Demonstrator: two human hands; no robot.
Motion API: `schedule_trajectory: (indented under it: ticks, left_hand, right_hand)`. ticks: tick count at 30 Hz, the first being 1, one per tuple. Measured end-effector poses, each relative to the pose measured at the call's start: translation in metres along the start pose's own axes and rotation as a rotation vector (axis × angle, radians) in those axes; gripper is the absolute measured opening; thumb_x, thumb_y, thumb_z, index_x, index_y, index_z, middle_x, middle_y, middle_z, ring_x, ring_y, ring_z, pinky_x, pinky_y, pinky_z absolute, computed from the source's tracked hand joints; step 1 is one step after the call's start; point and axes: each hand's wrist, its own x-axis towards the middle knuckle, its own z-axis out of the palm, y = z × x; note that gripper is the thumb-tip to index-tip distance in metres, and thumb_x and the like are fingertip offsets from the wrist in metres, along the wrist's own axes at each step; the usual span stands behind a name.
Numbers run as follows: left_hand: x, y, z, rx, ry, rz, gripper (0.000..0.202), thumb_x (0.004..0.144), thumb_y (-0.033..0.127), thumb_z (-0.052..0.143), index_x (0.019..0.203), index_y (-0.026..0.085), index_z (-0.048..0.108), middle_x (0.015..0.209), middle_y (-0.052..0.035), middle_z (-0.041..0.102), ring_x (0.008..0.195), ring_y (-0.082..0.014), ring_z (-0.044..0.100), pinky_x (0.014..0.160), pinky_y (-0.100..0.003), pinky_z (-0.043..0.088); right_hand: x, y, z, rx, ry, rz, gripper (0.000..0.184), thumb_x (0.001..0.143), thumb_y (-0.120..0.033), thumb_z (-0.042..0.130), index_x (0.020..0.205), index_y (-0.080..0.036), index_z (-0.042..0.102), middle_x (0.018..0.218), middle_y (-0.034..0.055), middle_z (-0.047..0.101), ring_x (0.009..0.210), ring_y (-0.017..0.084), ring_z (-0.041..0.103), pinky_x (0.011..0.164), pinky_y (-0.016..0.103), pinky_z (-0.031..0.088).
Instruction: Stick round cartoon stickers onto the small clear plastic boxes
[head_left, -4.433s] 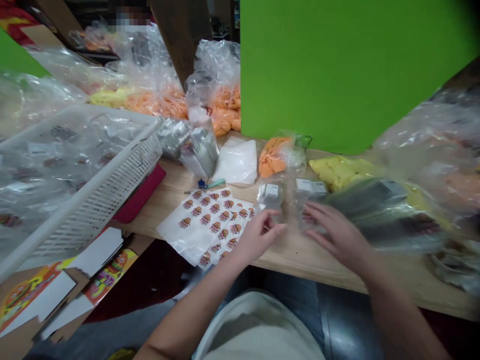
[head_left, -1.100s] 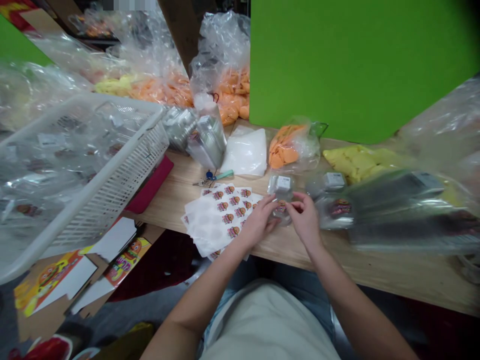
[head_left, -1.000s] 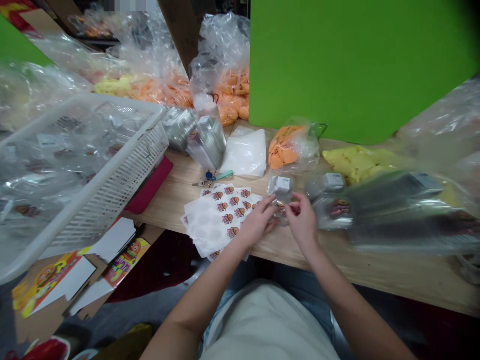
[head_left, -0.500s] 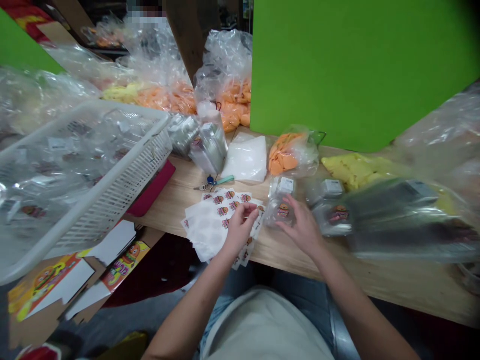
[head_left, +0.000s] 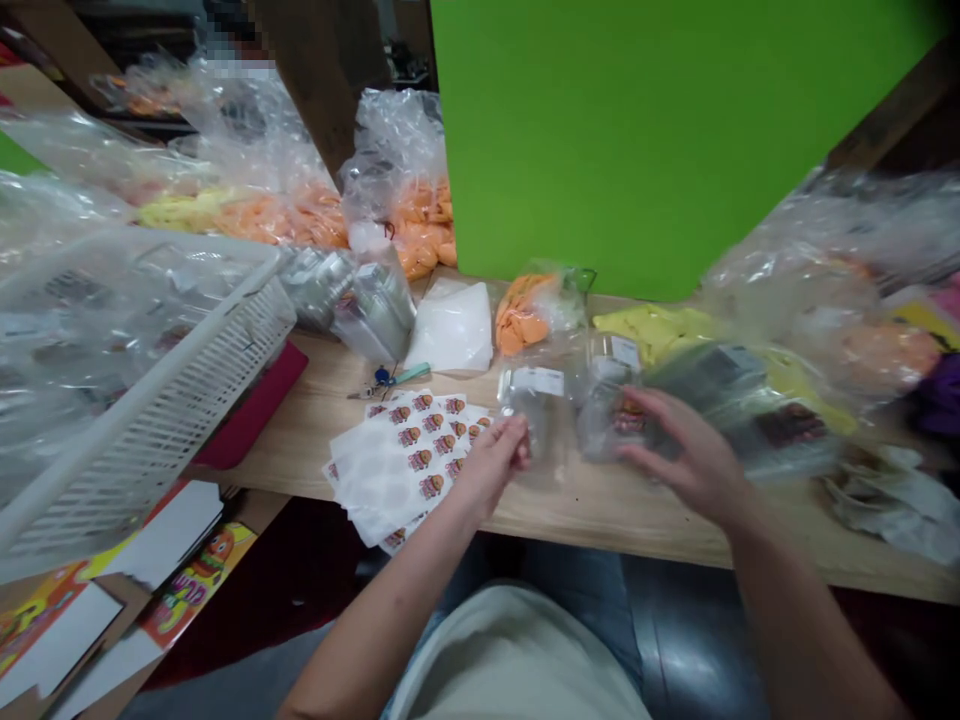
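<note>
At the left edge of a clear plastic package (head_left: 541, 425) with a white label, my left hand (head_left: 495, 458) is closed, its fingertips pinching that edge. My right hand (head_left: 686, 455) has thumb and fingers spread at the right side of another clear package (head_left: 600, 420), which bears a burger sticker (head_left: 630, 413). Whether its fingertips press on this package is blurred. Beside my left forearm lie overlapping sheets of burger stickers (head_left: 409, 450), partly covered by my hand.
A white basket (head_left: 247, 320) full of clear packages stands at left. Behind are stacked packages (head_left: 367, 310), white sheets (head_left: 452, 325), keys (head_left: 381, 380) and an orange bag (head_left: 525, 315). More packages (head_left: 780, 430) lie at right, before a green panel (head_left: 600, 140).
My right hand has moved right, from the left package to the one beside it. My left hand has gone from the sticker sheets to the left package, where no burger sticker shows now.
</note>
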Motion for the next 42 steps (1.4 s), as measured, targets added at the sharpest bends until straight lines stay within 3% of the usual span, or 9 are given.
schedule_trajectory:
  ticks: [6, 10, 13, 18, 22, 25, 31, 35, 42]
  left_hand:
    - [0.039, -0.002, -0.016, 0.676, 0.334, 0.282, 0.035, 0.078, 0.051, 0.05, 0.071, 0.017, 0.051, 0.061, 0.0021, 0.05, 0.058, -0.0107, 0.047, 0.057, -0.023, 0.034]
    - [0.047, -0.006, -0.024, 0.987, 0.372, 0.343, 0.038, 0.076, 0.054, 0.052, 0.084, 0.017, 0.057, 0.069, -0.0011, 0.056, 0.067, -0.0151, 0.052, 0.062, -0.026, 0.036]
    - [0.043, -0.004, -0.03, 1.02, 0.361, 0.324, 0.045, 0.077, 0.055, 0.05, 0.098, 0.016, 0.056, 0.076, -0.0039, 0.059, 0.071, -0.0171, 0.055, 0.065, -0.028, 0.04]
    - [0.001, 0.002, -0.073, 1.042, 0.459, 0.52, 0.028, 0.086, 0.036, 0.043, 0.103, 0.017, 0.055, 0.097, -0.0082, 0.059, 0.091, -0.0178, 0.054, 0.079, -0.03, 0.042]
    - [-0.07, -0.003, -0.134, 1.075, 0.677, 0.437, 0.02, 0.085, 0.033, 0.045, 0.091, 0.018, 0.058, 0.089, -0.0057, 0.059, 0.079, -0.0166, 0.054, 0.073, -0.029, 0.043]
    - [-0.114, -0.015, -0.161, 0.942, 0.76, 0.257, 0.022, 0.081, 0.039, 0.049, 0.081, 0.019, 0.058, 0.078, -0.0027, 0.06, 0.069, -0.015, 0.054, 0.065, -0.026, 0.042]
    - [-0.135, -0.045, -0.142, 0.182, 0.257, -0.283, 0.038, 0.072, 0.05, 0.059, 0.08, 0.014, 0.061, 0.077, -0.0062, 0.067, 0.059, -0.0119, 0.061, 0.051, -0.02, 0.041]
    - [-0.122, -0.044, -0.126, -0.091, 0.319, -0.278, 0.046, 0.068, 0.049, 0.066, 0.097, 0.014, 0.061, 0.095, -0.0103, 0.067, 0.072, -0.0134, 0.065, 0.064, -0.022, 0.048]
    - [-0.096, -0.032, -0.128, -0.315, 0.423, -0.205, 0.036, 0.073, 0.038, 0.066, 0.094, 0.009, 0.064, 0.089, -0.0124, 0.069, 0.072, -0.0132, 0.065, 0.066, -0.02, 0.052]
  right_hand:
    - [-0.003, 0.044, -0.005, -0.127, -0.219, 0.021, 0.049, 0.083, -0.035, 0.047, 0.128, -0.017, 0.044, 0.137, 0.0136, 0.04, 0.124, 0.028, 0.041, 0.099, 0.049, 0.037]
    - [0.005, -0.001, 0.013, -0.207, -0.046, -0.047, 0.048, 0.084, -0.031, 0.046, 0.129, -0.016, 0.043, 0.14, 0.0135, 0.034, 0.13, 0.028, 0.03, 0.104, 0.049, 0.031]
    - [0.02, -0.042, 0.049, -0.136, -0.113, -0.146, 0.047, 0.087, -0.026, 0.04, 0.133, -0.017, 0.037, 0.141, 0.0117, 0.033, 0.132, 0.025, 0.028, 0.104, 0.046, 0.032]
    - [0.027, -0.052, 0.12, -0.198, -0.154, -0.139, 0.048, 0.084, -0.031, 0.048, 0.129, -0.015, 0.043, 0.137, 0.016, 0.039, 0.126, 0.032, 0.035, 0.095, 0.049, 0.039]
    - [0.014, -0.046, 0.13, -0.24, -0.127, -0.098, 0.045, 0.084, -0.029, 0.046, 0.127, -0.018, 0.044, 0.131, 0.0154, 0.045, 0.119, 0.031, 0.043, 0.091, 0.05, 0.042]
    - [0.009, -0.069, 0.13, -0.212, -0.004, -0.099, 0.047, 0.083, -0.028, 0.047, 0.128, -0.016, 0.042, 0.136, 0.0164, 0.039, 0.127, 0.032, 0.033, 0.097, 0.053, 0.035]
    - [0.008, -0.13, 0.193, -0.02, -0.255, -0.421, 0.037, 0.084, -0.015, 0.044, 0.12, -0.017, 0.053, 0.122, 0.0127, 0.055, 0.12, 0.026, 0.044, 0.097, 0.046, 0.042]
    - [0.012, -0.128, 0.215, -0.015, -0.229, -0.462, 0.034, 0.085, -0.013, 0.042, 0.116, -0.014, 0.057, 0.116, 0.0127, 0.06, 0.113, 0.025, 0.051, 0.094, 0.044, 0.045]
    - [0.004, -0.13, 0.195, 0.184, -0.147, -0.33, 0.036, 0.086, -0.02, 0.042, 0.12, -0.021, 0.054, 0.117, 0.0088, 0.059, 0.113, 0.022, 0.051, 0.095, 0.042, 0.044]
